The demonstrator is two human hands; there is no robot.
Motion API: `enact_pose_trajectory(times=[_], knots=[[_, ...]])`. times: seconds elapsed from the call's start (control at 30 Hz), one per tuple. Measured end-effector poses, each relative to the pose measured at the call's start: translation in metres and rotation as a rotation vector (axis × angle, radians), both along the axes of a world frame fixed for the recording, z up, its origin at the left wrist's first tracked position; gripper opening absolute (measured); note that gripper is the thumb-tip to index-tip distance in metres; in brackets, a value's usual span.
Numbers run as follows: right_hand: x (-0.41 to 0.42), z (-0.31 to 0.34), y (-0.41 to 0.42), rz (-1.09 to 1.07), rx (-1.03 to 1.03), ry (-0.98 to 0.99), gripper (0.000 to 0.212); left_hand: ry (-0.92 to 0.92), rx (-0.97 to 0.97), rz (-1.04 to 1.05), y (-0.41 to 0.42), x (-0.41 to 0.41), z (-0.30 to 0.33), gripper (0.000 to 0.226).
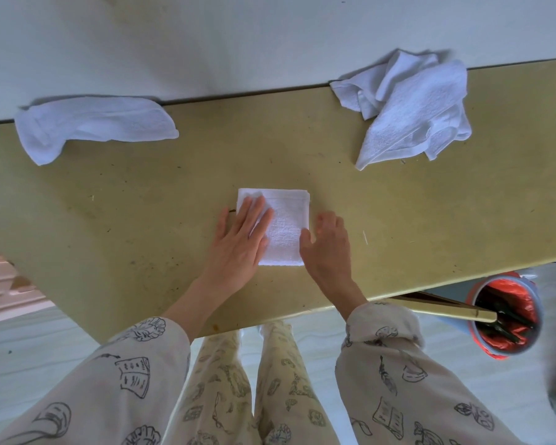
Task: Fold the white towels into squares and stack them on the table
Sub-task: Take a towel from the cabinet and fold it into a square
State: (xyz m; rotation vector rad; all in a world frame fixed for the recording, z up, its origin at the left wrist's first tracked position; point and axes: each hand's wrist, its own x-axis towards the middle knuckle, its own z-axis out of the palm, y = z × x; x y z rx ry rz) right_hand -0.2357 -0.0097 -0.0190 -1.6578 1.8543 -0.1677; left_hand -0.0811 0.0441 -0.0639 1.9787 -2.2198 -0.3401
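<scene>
I am looking down on a yellow-green tabletop [398,220] pushed against a pale wall, with a light floor below its near edge. At about ten o'clock, against the far edge, lies a loosely rolled white towel [93,123], not yet folded. At the centre sits the folded towel [286,220], a neat rectangle close to square, lying flat on the tabletop. My left hand [241,236] lies flat on its left part, fingers straight and close together, pressing it down. My right hand [328,245] rests just at its right edge, fingers curled under, the thumb touching the cloth; I cannot tell whether it pinches anything. At about two o'clock a crumpled towel [418,107] lies heaped by the far edge, well apart from the folded one. At four o'clock, below the tabletop, stands a bin with a red liner [504,316].

I judge the step in hand to be smoothing the first finished fold. The next move calls for lifting both hands clear, then reaching for one of the unfolded towels and spreading it flat beside this one, without dragging the folded piece out of square.

I can read no brand, label or writing anywhere; the sleeves carry only drawn figures.
</scene>
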Motion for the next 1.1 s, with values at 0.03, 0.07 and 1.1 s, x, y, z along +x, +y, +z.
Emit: enact_pose_trajectory(times=[0.03, 0.07, 1.1], knots=[[0.002, -0.004, 0.004, 0.111, -0.171, 0.069, 0.029, -0.014, 0.005, -0.012, 0.000, 0.000, -0.002, 0.047], [0.005, -0.009, 0.007, 0.229, -0.314, 0.117, 0.034, -0.030, 0.001, -0.022, -0.001, 0.001, -0.004, 0.048], [-0.007, -0.025, 0.034, 0.670, -0.369, 0.199, 0.044, 0.149, 0.311, 0.725, 0.001, -0.002, 0.035, 0.049]])
